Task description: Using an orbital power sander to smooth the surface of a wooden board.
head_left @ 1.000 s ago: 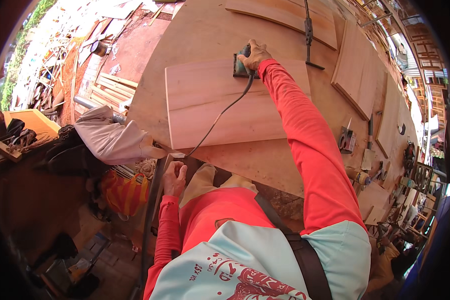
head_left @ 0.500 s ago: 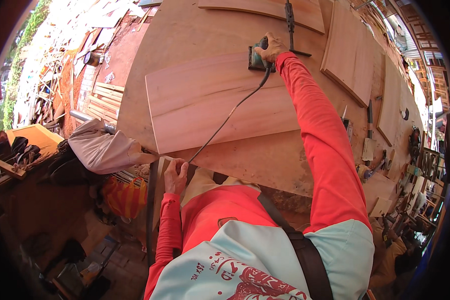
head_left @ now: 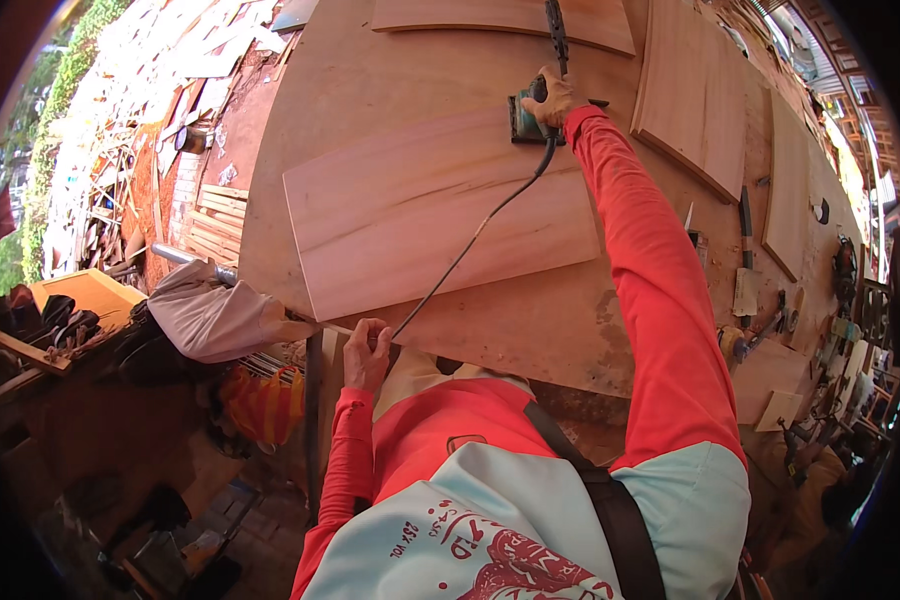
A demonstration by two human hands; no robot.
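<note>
My right hand [head_left: 560,100] is closed round the top of a teal power sander [head_left: 523,120]. The sander rests at the far right end of a pale reddish wooden board [head_left: 420,215], its square pad partly over the far edge. A dark cord [head_left: 475,235] sags from the sander across the board toward my body. My left hand [head_left: 368,352] is by the table's near edge, its fingers pinched at the cord where it leaves the board. The cord's further run is hidden behind that hand.
The board lies on a large wooden worktable [head_left: 300,90]. More wooden panels [head_left: 692,100] lie at the right and far side. A long black tool [head_left: 557,38] lies just beyond the sander. At the left, a pale cloth [head_left: 210,315] hangs by the table edge; hand tools [head_left: 745,290] lie right.
My right hand and the sander have slid slightly right and farther away over the board. My left hand stays at the cord; the whole view has shifted a little.
</note>
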